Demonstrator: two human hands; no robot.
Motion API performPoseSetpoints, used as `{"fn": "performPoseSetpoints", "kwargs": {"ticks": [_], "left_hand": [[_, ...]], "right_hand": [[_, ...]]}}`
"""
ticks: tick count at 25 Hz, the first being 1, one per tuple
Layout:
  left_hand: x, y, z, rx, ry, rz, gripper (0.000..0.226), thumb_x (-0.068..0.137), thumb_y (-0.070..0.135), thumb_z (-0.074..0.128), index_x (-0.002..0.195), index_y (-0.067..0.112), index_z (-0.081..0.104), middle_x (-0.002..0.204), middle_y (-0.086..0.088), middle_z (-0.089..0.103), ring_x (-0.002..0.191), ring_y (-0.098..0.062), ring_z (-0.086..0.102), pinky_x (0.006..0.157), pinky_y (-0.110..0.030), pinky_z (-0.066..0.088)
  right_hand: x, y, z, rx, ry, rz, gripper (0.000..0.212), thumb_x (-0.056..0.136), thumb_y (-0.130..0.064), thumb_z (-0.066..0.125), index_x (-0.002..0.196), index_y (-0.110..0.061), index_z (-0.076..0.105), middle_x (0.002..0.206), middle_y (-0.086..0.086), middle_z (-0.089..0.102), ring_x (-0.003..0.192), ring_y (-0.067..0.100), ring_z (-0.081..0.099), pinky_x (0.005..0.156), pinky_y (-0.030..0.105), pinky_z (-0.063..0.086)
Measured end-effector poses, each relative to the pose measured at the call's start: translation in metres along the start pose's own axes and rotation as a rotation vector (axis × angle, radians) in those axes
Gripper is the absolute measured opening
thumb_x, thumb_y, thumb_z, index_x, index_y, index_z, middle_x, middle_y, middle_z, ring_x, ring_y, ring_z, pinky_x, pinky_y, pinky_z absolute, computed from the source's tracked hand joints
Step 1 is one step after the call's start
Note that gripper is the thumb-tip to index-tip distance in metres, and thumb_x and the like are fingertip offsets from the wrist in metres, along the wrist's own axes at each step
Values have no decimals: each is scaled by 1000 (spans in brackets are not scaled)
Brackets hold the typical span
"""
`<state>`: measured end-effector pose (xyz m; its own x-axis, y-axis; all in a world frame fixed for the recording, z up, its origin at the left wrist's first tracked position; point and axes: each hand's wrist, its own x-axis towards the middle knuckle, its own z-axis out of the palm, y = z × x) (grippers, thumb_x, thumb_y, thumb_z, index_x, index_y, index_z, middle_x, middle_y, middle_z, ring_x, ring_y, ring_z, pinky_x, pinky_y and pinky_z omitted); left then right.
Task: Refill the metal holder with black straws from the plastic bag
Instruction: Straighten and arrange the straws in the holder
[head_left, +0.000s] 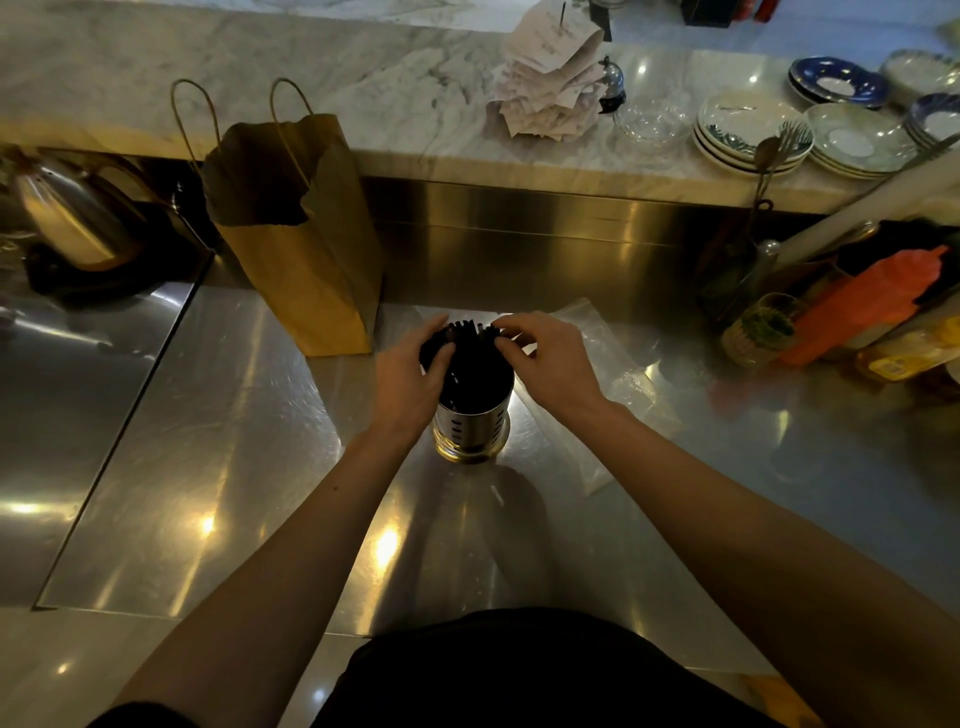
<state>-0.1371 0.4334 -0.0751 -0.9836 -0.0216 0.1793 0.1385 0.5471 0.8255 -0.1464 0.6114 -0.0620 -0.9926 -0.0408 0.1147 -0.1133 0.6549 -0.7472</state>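
Note:
A perforated metal holder (471, 428) stands upright on the steel counter, just in front of me. A bundle of black straws (470, 343) sticks out of its top. My left hand (410, 371) curls round the left side of the bundle above the holder's rim. My right hand (548, 358) pinches the straw tops on the right side with its fingertips. A clear plastic bag (613, 374) lies flat on the counter to the right of the holder, partly under my right forearm.
A brown paper bag (296, 234) stands behind and left of the holder. A metal kettle (67, 218) sits far left. Sauce bottles and jars (852, 312) crowd the right side. Stacked plates (753, 130) and a pile of receipts (550, 78) rest on the marble ledge.

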Motion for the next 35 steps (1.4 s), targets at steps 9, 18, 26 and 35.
{"fn": "performPoseSetpoints", "kwargs": {"ticks": [9, 18, 26, 35], "left_hand": [[4, -2, -6, 104, 46, -34, 28, 88, 15, 69, 116, 12, 67, 104, -2, 61, 89, -5, 56, 75, -5, 43], [2, -3, -15, 32, 52, -56, 23, 86, 17, 71, 107, 11, 74, 100, -3, 75, 89, -9, 68, 83, -22, 55], [-3, 0, -19, 74, 52, -123, 28, 85, 19, 73, 111, 9, 71, 99, -4, 74, 89, -11, 68, 86, -26, 56], [1, 9, -26, 55, 26, -117, 22, 88, 13, 69, 109, 11, 74, 104, -6, 75, 95, -13, 69, 92, -32, 56]], "right_hand": [[11, -4, -2, -66, -133, 49, 38, 89, -17, 65, 127, -18, 59, 115, 6, 69, 96, 17, 66, 86, 26, 51], [21, -12, 7, -237, -186, -27, 28, 92, -23, 59, 120, -24, 63, 116, 3, 66, 103, 19, 63, 89, 35, 53], [18, -14, 4, -241, -132, -41, 18, 93, -23, 59, 109, -21, 66, 104, 0, 71, 94, 15, 64, 83, 33, 54], [14, -15, 1, -177, -142, -14, 17, 91, -21, 62, 108, -20, 65, 103, 1, 72, 94, 16, 65, 82, 29, 53]]}}
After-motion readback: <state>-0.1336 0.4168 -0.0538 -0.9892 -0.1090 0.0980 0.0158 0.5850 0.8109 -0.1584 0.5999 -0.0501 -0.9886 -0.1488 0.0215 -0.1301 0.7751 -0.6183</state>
